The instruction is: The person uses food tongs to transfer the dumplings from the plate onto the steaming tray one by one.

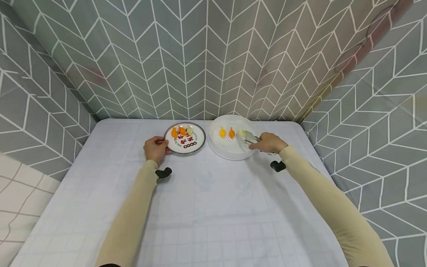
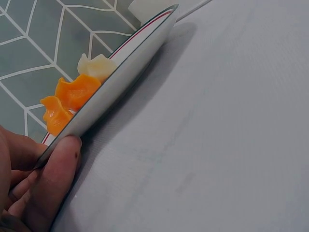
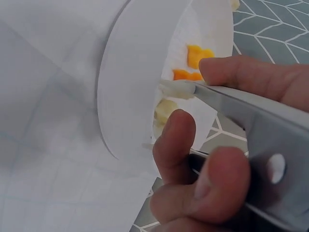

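My left hand (image 1: 155,150) pinches the left rim of a white plate (image 1: 201,144) with red lettering; the left wrist view shows a thumb and fingers on its edge. Two orange dumplings (image 2: 79,92) and one pale dumpling (image 2: 98,66) sit on it. My right hand (image 1: 269,142) grips metal tongs (image 3: 270,140) with pale tips over a round white steamer basket (image 1: 230,152). A pale dumpling (image 3: 166,111) lies between the spread tips; whether they touch it I cannot tell. Left of it in the basket are a yellow dumpling (image 1: 222,132) and an orange dumpling (image 1: 231,133).
A white cloth covers the table (image 1: 207,193). The plate and basket stand side by side near its far edge. A grey patterned curtain (image 1: 200,59) hangs close behind and on both sides.
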The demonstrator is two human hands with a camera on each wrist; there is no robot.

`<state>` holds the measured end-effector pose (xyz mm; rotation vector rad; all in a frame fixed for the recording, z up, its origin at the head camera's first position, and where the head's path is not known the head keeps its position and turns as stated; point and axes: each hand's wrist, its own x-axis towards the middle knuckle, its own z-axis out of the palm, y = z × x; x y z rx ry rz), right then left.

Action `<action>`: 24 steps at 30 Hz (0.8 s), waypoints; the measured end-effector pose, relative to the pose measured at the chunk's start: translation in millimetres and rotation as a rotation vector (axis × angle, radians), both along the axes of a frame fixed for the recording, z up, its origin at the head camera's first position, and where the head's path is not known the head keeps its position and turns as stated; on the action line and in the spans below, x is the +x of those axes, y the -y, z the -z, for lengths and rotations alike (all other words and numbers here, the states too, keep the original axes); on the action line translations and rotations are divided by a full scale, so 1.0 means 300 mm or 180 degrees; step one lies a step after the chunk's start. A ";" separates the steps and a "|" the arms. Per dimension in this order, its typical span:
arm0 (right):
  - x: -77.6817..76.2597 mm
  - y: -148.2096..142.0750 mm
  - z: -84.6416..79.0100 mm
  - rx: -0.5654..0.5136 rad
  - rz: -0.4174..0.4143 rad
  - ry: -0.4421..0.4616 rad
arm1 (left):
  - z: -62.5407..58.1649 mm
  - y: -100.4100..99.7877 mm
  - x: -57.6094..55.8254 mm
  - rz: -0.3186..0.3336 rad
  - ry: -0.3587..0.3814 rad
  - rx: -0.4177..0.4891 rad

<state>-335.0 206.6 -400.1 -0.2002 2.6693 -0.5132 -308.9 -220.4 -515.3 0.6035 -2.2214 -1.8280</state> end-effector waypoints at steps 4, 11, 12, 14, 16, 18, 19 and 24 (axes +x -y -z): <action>0.005 -0.005 -0.014 -0.0045 -0.0050 -0.0046 | 0.002 0.001 0.001 -0.0015 -0.0046 0.0000; 0.017 -0.032 -0.047 -0.0100 -0.0091 -0.0070 | 0.009 0.001 0.000 0.0006 0.0006 -0.0038; 0.019 -0.037 -0.053 -0.0094 -0.0113 -0.0067 | 0.009 0.001 0.000 0.0008 0.0019 -0.0039; 0.020 -0.046 -0.069 -0.0095 -0.0151 -0.0072 | 0.008 0.001 0.000 0.0022 0.0033 -0.0050; 0.022 -0.050 -0.088 -0.0102 -0.0168 -0.0100 | 0.005 0.000 0.001 0.0021 0.0015 -0.0057; 0.024 -0.046 -0.109 -0.0124 -0.0132 -0.0157 | 0.002 0.001 0.002 0.0015 -0.0006 -0.0070; 0.024 -0.042 -0.117 -0.0152 -0.0092 -0.0195 | 0.001 0.000 0.001 0.0010 -0.0013 -0.0075; 0.026 0.004 -0.138 -0.0311 0.0045 -0.0421 | 0.004 -0.002 -0.004 -0.0017 0.0002 -0.0109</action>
